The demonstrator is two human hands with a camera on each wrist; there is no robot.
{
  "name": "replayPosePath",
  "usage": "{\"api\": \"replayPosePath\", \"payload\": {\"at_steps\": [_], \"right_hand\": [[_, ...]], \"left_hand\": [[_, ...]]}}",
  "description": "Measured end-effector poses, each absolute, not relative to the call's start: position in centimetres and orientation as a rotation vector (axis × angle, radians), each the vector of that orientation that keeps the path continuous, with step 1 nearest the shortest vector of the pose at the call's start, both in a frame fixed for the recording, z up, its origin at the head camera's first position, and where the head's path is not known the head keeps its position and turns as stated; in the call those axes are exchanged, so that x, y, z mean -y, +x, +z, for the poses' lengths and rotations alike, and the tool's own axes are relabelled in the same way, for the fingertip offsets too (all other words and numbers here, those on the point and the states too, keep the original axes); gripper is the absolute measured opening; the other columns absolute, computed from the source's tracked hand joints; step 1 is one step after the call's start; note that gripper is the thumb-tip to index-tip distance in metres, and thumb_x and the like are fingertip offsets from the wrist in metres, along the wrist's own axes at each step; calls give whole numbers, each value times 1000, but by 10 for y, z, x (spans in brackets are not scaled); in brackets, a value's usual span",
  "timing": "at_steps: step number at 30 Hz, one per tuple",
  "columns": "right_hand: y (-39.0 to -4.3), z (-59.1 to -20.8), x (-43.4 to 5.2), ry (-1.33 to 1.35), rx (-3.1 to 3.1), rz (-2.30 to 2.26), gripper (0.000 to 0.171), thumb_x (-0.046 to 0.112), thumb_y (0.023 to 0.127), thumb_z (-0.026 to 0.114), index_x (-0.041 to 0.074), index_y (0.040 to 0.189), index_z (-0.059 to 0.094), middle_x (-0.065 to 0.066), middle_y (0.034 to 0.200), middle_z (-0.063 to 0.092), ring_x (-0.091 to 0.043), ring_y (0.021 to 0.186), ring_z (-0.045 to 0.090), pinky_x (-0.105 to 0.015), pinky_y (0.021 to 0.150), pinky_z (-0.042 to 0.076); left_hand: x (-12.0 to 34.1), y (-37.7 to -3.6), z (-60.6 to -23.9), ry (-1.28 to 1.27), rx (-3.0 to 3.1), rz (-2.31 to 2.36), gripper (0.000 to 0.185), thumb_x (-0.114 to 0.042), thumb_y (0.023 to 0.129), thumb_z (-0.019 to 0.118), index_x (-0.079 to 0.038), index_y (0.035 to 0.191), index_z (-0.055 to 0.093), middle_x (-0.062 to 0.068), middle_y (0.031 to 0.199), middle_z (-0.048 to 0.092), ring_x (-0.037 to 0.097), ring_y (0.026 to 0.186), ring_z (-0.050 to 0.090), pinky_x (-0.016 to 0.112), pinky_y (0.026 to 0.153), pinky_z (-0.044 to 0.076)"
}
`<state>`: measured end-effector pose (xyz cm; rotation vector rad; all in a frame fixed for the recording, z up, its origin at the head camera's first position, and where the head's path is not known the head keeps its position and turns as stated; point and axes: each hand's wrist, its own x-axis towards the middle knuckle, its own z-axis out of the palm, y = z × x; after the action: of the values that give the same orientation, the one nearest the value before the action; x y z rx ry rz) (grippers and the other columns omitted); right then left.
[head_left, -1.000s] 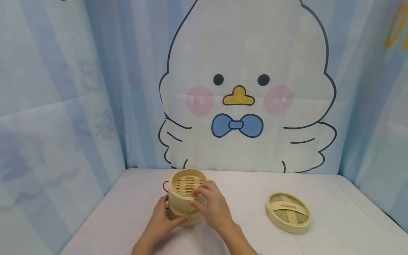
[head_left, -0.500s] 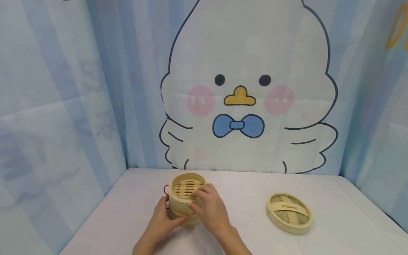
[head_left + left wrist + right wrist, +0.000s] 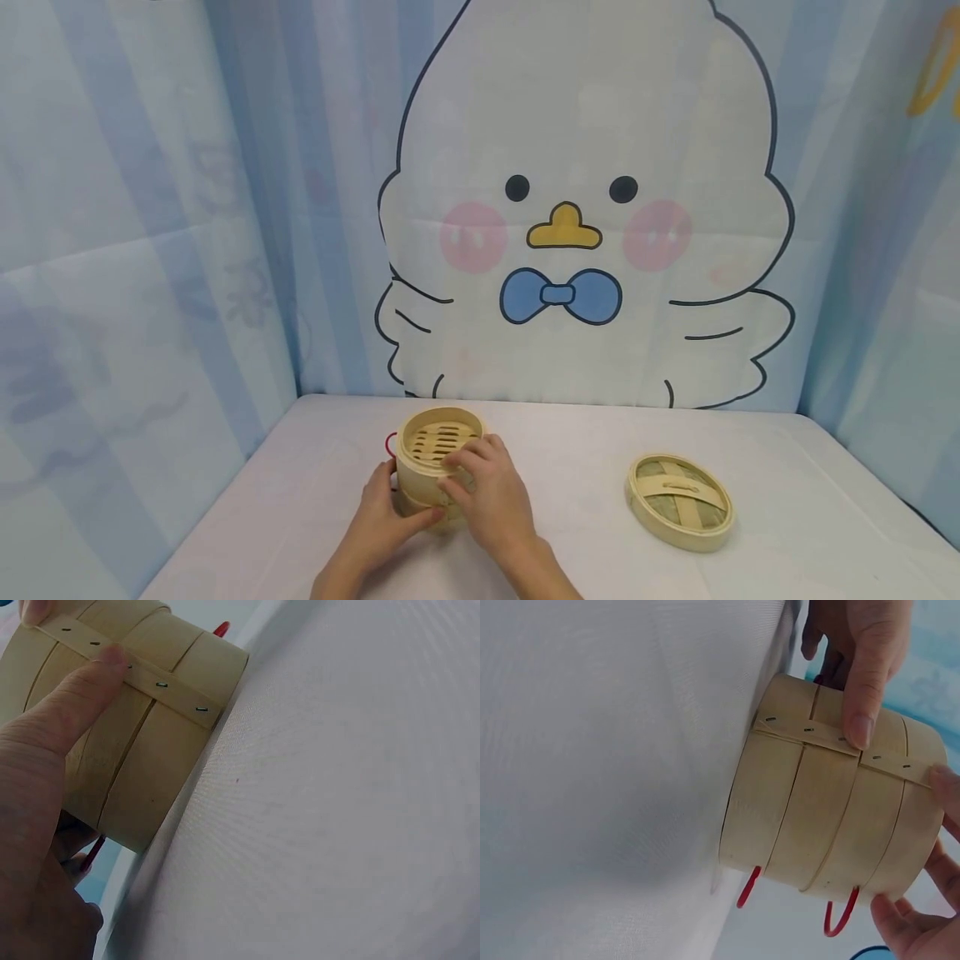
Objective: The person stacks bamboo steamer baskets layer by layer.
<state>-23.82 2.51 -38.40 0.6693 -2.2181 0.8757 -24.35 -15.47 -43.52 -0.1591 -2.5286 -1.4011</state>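
Note:
Two round bamboo steamer baskets stand stacked on the table at centre left in the head view. The upper basket (image 3: pixel 422 481) shows its slatted floor from above; the lower basket (image 3: pixel 769 799) sits under it, mostly hidden by the hands in the head view. My left hand (image 3: pixel 384 515) grips the stack low from the left, thumb across the front beside the stapled seam strips. With curled fingers, my right hand (image 3: pixel 495 498) holds the upper basket's rim from the right. In the right wrist view the strips of both baskets run nearly in line, and red loops (image 3: pixel 841 915) stick out sideways.
A round bamboo lid (image 3: pixel 680 502) with a woven top and a strap handle lies on the white-covered table (image 3: pixel 585 533) to the right. Behind the table hangs a curtain (image 3: pixel 555 358) printed with a white bird, and blue curtains stand at both sides.
The upper basket has come down a little and sits level on the lower one. My right hand has shifted slightly left along its rim; my left hand has stayed in place.

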Motion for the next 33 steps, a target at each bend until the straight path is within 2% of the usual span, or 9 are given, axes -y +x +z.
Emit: {"api": "replayPosePath", "payload": {"at_steps": [14,25,29,33], "right_hand": [[-237,-387,-22,652,2166,837,23,18,74,90,14,92,77,7,92,64,-15,97,56,-33,82,55],[-234,-384,-24,662,2177,844,22,19,77,88,13,96,78,7,93,65,-15,98,57,-33,83,55],[-235,-384,-27,671,2167,857,25,19,79,86,11,102,78,4,98,67,-18,102,60,-37,89,55],[-236,-384,-31,657,2151,869,28,21,81,85,12,106,78,-3,108,69,-27,113,62,-43,97,52]], "left_hand": [[155,-243,-435,-145,2538,-1391,102,-39,73,92,9,144,37,31,143,44,47,134,41,61,106,39],[154,-243,-434,-146,2536,-1397,101,-39,72,92,9,143,38,30,143,45,46,135,40,61,107,38],[153,-242,-432,-129,2552,-1395,103,-40,71,92,8,144,38,29,144,44,46,135,39,62,108,36],[154,-242,-431,-118,2553,-1401,108,-39,70,93,8,146,33,29,145,43,44,135,39,61,108,37]]}}
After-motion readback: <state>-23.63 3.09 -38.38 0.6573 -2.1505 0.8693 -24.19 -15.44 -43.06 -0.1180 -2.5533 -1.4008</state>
